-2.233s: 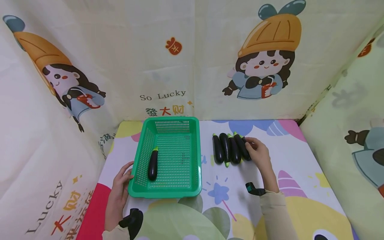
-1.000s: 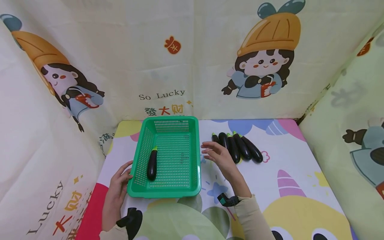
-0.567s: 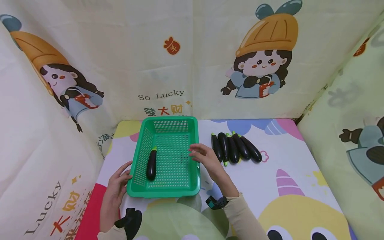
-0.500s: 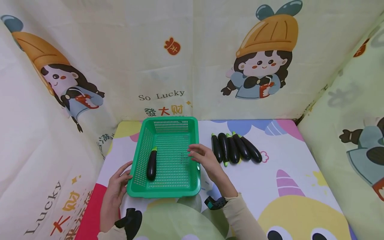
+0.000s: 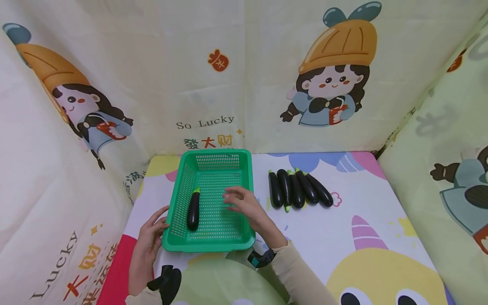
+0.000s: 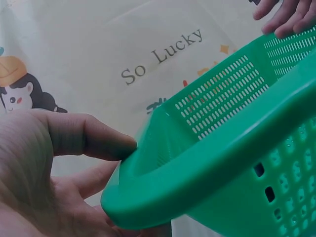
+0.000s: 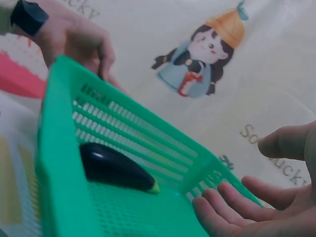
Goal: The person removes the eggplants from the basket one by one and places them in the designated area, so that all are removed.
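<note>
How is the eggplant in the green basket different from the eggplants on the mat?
The eggplant in the basket lies alone inside the green basket; the eggplants on the mat lie outside it, five packed side by side. The basket one sits between the left hand and right hand; the mat ones have no hand near them. All are dark purple, glossy, with green stem ends.
</note>
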Tool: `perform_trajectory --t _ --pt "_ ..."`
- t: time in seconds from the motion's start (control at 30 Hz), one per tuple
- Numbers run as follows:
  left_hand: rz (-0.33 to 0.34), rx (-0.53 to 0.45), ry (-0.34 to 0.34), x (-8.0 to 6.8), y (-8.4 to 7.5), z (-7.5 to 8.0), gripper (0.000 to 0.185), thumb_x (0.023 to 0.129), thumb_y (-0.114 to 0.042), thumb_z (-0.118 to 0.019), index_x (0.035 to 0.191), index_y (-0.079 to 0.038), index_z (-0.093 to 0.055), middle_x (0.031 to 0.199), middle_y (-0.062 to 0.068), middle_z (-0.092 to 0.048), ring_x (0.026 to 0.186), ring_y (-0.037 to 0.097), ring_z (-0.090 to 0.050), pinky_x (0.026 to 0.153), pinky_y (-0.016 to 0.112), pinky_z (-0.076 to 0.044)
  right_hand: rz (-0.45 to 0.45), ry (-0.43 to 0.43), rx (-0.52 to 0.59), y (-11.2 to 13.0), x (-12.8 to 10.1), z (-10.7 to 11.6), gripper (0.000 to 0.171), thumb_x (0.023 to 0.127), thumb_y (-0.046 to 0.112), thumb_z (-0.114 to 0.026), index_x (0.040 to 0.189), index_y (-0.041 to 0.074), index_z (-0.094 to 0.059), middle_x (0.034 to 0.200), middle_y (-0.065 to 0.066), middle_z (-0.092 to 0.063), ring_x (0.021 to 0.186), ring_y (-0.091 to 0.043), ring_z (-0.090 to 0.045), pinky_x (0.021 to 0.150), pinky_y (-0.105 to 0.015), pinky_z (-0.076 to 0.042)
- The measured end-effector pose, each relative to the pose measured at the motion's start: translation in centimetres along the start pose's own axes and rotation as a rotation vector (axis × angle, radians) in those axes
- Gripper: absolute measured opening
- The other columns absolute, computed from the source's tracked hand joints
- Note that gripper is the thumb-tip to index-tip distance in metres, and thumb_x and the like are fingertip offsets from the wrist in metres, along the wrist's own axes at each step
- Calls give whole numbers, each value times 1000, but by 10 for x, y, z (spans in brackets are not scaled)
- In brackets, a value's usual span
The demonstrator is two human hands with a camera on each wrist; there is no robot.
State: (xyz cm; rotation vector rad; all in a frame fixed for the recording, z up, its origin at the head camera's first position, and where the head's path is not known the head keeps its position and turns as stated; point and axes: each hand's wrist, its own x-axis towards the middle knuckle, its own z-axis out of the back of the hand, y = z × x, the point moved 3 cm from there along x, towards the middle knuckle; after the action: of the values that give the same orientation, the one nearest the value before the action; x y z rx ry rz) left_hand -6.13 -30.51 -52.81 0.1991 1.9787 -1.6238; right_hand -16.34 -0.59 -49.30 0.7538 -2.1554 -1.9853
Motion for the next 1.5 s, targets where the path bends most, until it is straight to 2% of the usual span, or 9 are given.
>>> perform_trajectory --t 0.23,0.5,0.63,0.97,1.13,1.5 --pt "2 1 4 1 0 1 59 103 -16 -63 157 -32 -46 106 -22 -70 99 5 -66 89 18 -59 -67 67 88 -7 6 -25 45 104 21 -63 143 2 -55 137 -20 -64 130 -42 -63 104 -49 -57" --pt "28 -32 17 3 0 -1 62 104 -11 -58 161 -28 -41 106 -20 -71 102 6 -65 89 19 -59 -149 69 183 -14 18 -40 44 102 24 -66 141 4 -57 141 -20 -59 132 -40 -62 108 -53 -54" --pt "24 -44 17 3 -1 -2 61 104 -10 -56 161 -28 -41 105 -20 -73 101 6 -67 89 19 -60 -178 67 204 -16 27 -46 46 101 24 -67 141 1 -57 144 -23 -57 135 -44 -58 110 -56 -52" --pt "23 -48 -1 4 1 0 56 104 -11 -59 155 -33 -49 105 -19 -71 102 6 -64 90 18 -59 -236 59 171 -24 45 -61 45 101 23 -66 139 1 -59 151 -26 -53 139 -47 -53 113 -59 -48" --pt "-1 -46 10 4 2 -1 53 105 -12 -57 155 -28 -50 105 -16 -71 99 6 -64 88 17 -59 -255 49 143 -29 51 -67 45 99 23 -69 136 -1 -61 148 -25 -55 138 -47 -54 113 -60 -48" --pt "12 -61 3 5 3 0 56 104 -9 -56 156 -29 -49 105 -18 -72 102 6 -64 88 18 -59 -295 36 75 -33 60 -79 49 96 23 -72 136 -3 -59 143 -25 -57 133 -47 -55 111 -60 -49"
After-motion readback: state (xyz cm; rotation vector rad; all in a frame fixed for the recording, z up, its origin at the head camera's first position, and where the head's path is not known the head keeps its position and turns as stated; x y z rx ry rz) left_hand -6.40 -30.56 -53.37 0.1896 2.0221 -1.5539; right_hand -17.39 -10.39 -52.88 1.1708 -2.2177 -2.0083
